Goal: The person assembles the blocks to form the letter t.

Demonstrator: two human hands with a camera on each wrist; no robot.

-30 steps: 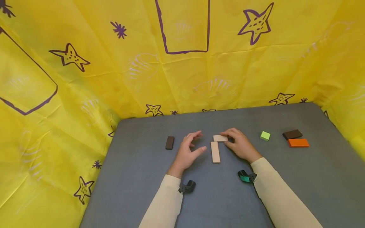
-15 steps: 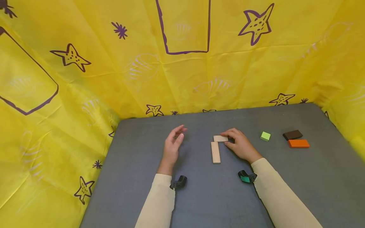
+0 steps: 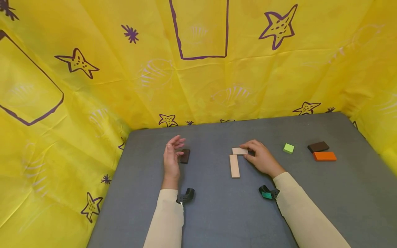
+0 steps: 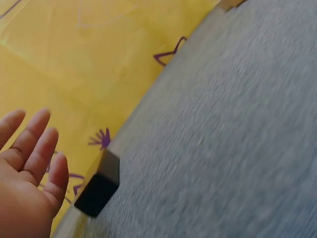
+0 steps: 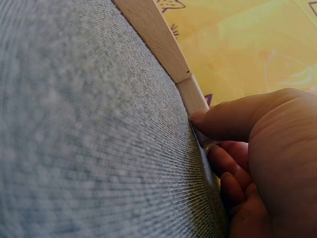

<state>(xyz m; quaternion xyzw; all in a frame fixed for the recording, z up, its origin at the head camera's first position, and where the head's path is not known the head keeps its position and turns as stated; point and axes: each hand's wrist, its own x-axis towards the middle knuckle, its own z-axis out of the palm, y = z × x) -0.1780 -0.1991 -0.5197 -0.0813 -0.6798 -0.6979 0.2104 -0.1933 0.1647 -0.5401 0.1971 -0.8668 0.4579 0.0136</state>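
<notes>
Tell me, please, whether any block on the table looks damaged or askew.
Only mildly: the right dark block lies slanted to the orange block in front of it, rather than squared up with it. Nothing looks damaged, though some parts are hidden or blurred.

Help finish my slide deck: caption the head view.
Right hand pinches a pale block at right angles to another pale block; open left hand hovers beside a dark block.

Left fingers (image 4: 41, 152) now beside leftmost block (image 3: 185, 157)
</notes>
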